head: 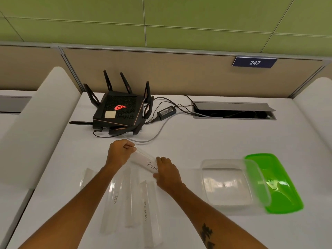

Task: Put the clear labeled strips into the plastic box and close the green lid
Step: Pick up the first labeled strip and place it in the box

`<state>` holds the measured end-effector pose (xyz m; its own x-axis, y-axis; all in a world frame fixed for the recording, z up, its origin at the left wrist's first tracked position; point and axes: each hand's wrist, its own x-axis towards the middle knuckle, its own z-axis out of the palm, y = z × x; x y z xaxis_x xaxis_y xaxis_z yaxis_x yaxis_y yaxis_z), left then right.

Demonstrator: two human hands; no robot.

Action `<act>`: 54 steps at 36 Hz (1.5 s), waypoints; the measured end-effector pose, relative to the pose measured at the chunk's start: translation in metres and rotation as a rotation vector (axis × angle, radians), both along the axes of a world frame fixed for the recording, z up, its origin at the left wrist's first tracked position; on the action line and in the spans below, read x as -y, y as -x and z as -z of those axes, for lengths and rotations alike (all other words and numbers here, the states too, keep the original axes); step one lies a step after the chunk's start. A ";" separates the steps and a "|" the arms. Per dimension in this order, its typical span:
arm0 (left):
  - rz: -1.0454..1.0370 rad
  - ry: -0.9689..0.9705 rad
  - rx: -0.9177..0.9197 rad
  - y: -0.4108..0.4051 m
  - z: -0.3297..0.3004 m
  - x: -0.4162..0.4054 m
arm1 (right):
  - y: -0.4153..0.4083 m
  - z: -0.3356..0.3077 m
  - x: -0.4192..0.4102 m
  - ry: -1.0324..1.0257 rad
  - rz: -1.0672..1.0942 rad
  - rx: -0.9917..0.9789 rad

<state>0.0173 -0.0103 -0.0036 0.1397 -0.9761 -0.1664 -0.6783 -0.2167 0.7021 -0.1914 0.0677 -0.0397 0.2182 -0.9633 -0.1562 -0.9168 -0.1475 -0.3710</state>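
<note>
left hand [120,151] and right hand [166,172] each pinching one end of clear strip [145,161], held between them above tabletop [197,133]. strip looks light, stiff, slick; end grips suit. box [226,184] right of right hand, empty, lid [274,182] off.

The scene is bright and evenly lit from overhead, so shadows are faint and soft, with only a pale one under the router [118,112]. The white desk [215,137] looks nearly washed out, which makes the clear strips hard to see. Glare spots sit on the green lid [274,184] and the plastic box [226,184]. Wide-angle distortion bends the partition lines at the left and right edges. The near edges are slightly soft.
</note>
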 end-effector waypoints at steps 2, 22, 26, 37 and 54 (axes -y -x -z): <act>0.003 0.030 -0.015 0.000 -0.005 -0.003 | 0.000 -0.003 0.000 0.000 -0.010 -0.005; 0.020 0.450 -0.105 0.038 -0.113 -0.026 | 0.060 -0.121 0.026 0.282 -0.091 0.019; 0.050 0.461 -0.134 0.069 -0.123 -0.036 | 0.094 -0.139 0.023 0.305 -0.087 -0.023; 0.138 0.335 -0.263 0.183 -0.104 -0.080 | 0.217 -0.140 -0.010 0.224 -0.065 -0.244; 0.164 0.101 -0.253 0.262 -0.063 -0.134 | 0.298 -0.098 -0.048 0.132 -0.165 -0.365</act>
<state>-0.2443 0.1233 0.0596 -0.0543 -0.9956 -0.0764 -0.4994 -0.0392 0.8655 -0.4891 0.1155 0.0586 0.3243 -0.9371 -0.1293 -0.9448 -0.3277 0.0059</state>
